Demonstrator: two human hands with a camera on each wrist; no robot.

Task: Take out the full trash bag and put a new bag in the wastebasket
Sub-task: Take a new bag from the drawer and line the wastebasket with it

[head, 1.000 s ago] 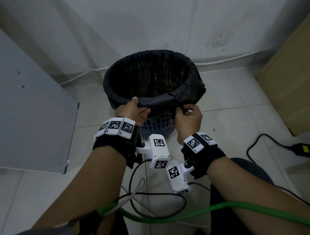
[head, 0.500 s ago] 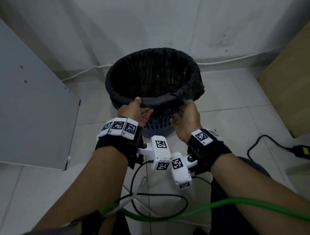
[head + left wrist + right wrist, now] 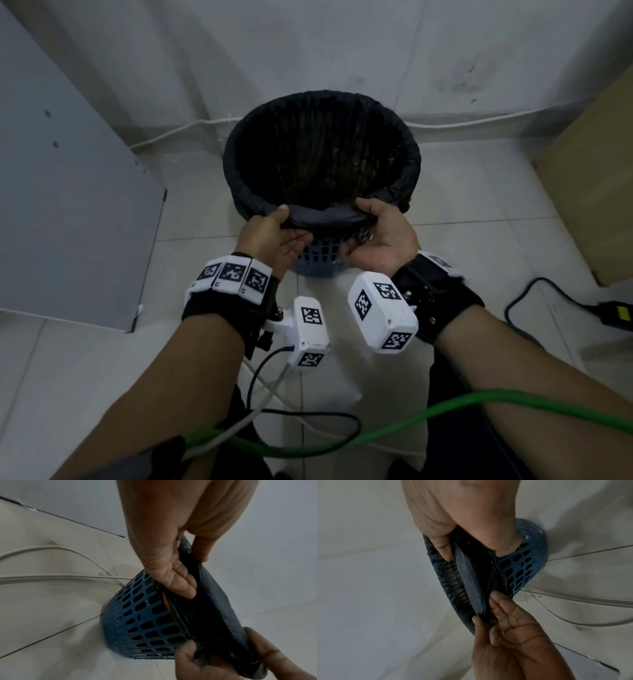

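Observation:
A blue lattice wastebasket (image 3: pixel 318 255) (image 3: pixel 142 626) (image 3: pixel 523 569) stands on the tiled floor, lined with a black trash bag (image 3: pixel 325 219) (image 3: pixel 211 604) (image 3: pixel 471 577) folded over its rim. My left hand (image 3: pixel 274 236) (image 3: pixel 173 573) grips the bag's folded edge at the near rim, thumb on top, fingers tucked under the fold. My right hand (image 3: pixel 380 236) (image 3: pixel 467 536) grips the same edge a little to the right, thumb over the rim, fingers below. The bag's inside is dark, and its contents are hard to make out.
A grey panel (image 3: pixel 68 205) leans at the left. A wooden cabinet (image 3: pixel 589 192) stands at the right. A white cable (image 3: pixel 178 128) runs along the wall base. Black, white and green cables (image 3: pixel 308 442) lie near my legs, and a black lead with a power adapter (image 3: pixel 616 313) lies at right.
My right hand has turned palm-up and shifted right along the near rim, its thumb now over the edge. The left hand keeps its grip. My head has moved closer to the basket.

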